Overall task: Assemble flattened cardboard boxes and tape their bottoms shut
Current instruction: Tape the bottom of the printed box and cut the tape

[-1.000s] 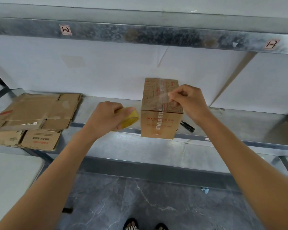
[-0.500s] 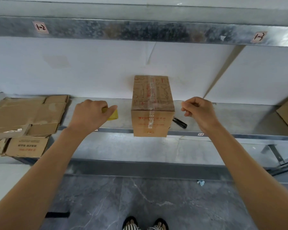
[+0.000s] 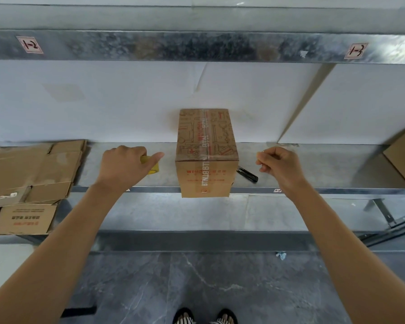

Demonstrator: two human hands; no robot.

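**Both hands off the box, tape strip laid**

The box (image 3: 206,157) stands on the metal shelf (image 3: 313,169), its near face overhanging the shelf's front edge. A second ago the right hand (image 3: 279,166) was pinching clear tape down on top of the box while the left hand (image 3: 124,167) held the tape roll (image 3: 151,166) close against the box's left side. Now both hands have drawn clear. The left hand is left of the box, fingers curled round the yellow roll, which sits low at the shelf surface. The right hand is right of the box, fingers curled in with thumb against forefinger, and nothing I can make out between them.

A printed strip runs along the box's upturned seam and down its near face. Judging from that, this bottom is sealed and the box is ready to be turned or set aside for a new flat.

A black cutter (image 3: 247,174) lies just right of the box. Flattened cardboard (image 3: 33,169) is stacked well to the left of the box.

The tape repeats "BTN" in pale letters. Red print on the box's near face starts "WIN", and the rest is covered or too small to read. Above the box, the upper beam carries two handwritten labels: "1-2" (image 3: 29,44) to the left and "1-3" (image 3: 355,50) to the right.
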